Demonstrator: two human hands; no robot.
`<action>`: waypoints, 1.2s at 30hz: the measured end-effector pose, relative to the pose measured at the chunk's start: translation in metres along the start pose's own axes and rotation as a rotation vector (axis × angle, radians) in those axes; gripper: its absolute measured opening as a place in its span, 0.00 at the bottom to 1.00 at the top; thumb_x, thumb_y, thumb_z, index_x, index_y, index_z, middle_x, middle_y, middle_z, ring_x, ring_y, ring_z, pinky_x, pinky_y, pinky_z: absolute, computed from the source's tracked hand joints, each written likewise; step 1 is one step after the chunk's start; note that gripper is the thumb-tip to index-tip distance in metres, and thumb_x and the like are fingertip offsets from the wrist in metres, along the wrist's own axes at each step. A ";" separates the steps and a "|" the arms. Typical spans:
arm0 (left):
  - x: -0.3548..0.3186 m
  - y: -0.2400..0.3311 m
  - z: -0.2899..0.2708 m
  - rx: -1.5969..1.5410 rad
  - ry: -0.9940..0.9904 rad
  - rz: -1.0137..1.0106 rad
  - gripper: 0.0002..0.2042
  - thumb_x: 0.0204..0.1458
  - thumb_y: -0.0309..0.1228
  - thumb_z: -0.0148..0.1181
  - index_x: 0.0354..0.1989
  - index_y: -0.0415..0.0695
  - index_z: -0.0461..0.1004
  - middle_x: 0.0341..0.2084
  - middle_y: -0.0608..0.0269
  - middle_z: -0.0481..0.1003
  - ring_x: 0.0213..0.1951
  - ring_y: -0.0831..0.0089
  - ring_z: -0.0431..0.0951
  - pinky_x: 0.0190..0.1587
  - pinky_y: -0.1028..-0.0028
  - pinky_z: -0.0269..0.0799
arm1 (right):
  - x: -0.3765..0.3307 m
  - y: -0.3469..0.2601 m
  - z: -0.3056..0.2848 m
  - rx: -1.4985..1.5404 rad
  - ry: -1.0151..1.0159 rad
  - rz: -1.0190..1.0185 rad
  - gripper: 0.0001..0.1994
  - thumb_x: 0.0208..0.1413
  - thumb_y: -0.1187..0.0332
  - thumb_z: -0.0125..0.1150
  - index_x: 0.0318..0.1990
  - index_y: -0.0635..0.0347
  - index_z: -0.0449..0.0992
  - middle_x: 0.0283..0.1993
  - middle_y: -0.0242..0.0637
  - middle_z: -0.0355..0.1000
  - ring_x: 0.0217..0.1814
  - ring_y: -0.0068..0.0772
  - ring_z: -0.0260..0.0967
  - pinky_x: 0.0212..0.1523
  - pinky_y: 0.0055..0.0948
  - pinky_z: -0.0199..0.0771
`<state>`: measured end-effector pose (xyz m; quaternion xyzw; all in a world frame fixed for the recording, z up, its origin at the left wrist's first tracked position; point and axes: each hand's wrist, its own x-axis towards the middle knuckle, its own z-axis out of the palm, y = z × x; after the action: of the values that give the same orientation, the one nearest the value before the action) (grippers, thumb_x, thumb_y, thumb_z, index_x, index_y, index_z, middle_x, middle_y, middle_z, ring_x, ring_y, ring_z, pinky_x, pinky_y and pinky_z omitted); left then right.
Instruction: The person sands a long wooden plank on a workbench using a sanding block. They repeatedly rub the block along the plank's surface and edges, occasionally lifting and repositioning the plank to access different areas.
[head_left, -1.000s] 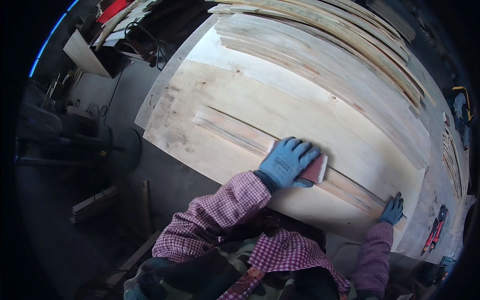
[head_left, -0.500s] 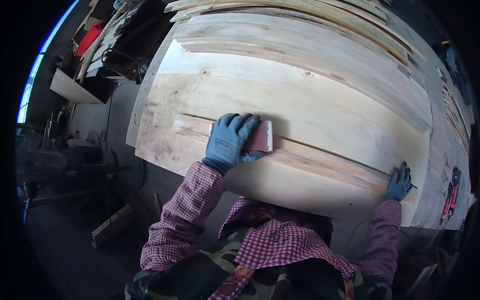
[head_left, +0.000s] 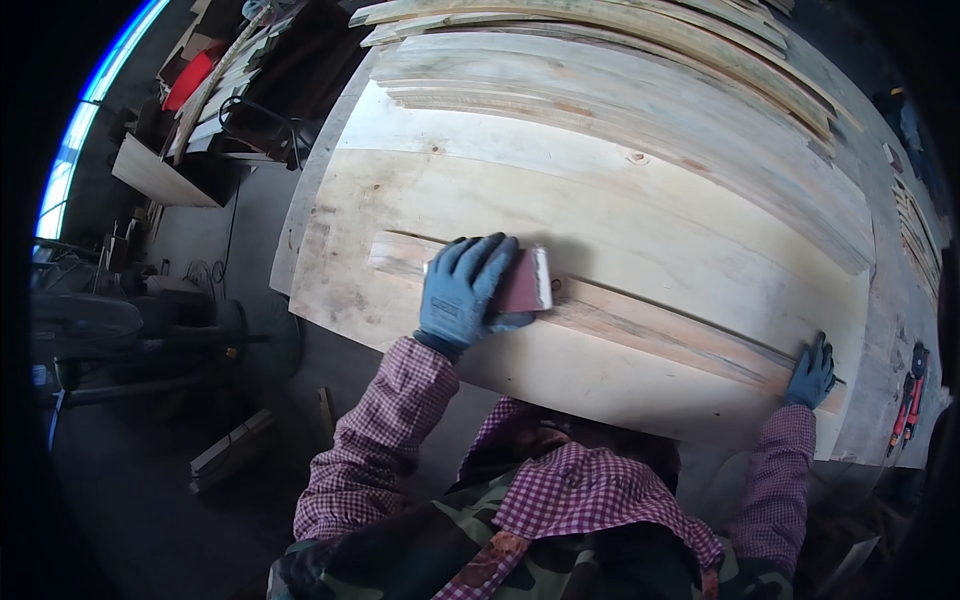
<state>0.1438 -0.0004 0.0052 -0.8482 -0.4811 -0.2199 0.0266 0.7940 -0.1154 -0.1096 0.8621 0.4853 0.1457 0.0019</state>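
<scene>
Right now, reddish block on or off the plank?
On: the left hand holds the reddish block against the plank, no gap visible.

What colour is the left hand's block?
The block is reddish-brown with a whitish end: head view.

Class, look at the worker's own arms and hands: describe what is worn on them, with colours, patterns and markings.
The left hand and right hand wear blue gloves. The left one shows a darker cuff and a small dark printed patch on its back. Both arms have loose, wrinkled sleeves in small purple-and-white checks.
</scene>
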 end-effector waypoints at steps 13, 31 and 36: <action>0.055 0.088 0.037 0.056 -0.174 -0.109 0.42 0.47 0.54 0.66 0.67 0.43 0.61 0.59 0.47 0.66 0.56 0.49 0.67 0.60 0.51 0.62 | -0.004 -0.032 -0.026 0.000 -0.040 0.048 0.29 0.65 0.47 0.46 0.73 0.30 0.55 0.74 0.40 0.55 0.74 0.45 0.53 0.73 0.52 0.45; 0.019 -0.062 0.045 0.185 -0.073 -0.235 0.30 0.61 0.40 0.53 0.69 0.39 0.58 0.65 0.45 0.62 0.67 0.45 0.58 0.71 0.52 0.50 | -0.057 -0.248 -0.178 0.293 -0.158 -0.979 0.47 0.43 0.29 0.60 0.72 0.35 0.58 0.64 0.44 0.60 0.66 0.46 0.56 0.69 0.56 0.50; 0.013 -0.075 0.044 0.148 -0.083 -0.190 0.29 0.61 0.38 0.53 0.70 0.42 0.57 0.67 0.49 0.61 0.68 0.48 0.58 0.71 0.54 0.50 | -0.099 -0.370 -0.197 0.451 -0.182 -1.068 0.43 0.46 0.36 0.62 0.71 0.34 0.59 0.62 0.41 0.60 0.63 0.44 0.57 0.65 0.50 0.55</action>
<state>0.1028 0.0612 -0.0423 -0.8030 -0.5748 -0.1500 0.0481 0.3871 -0.0296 0.0008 0.4863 0.8694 -0.0572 -0.0668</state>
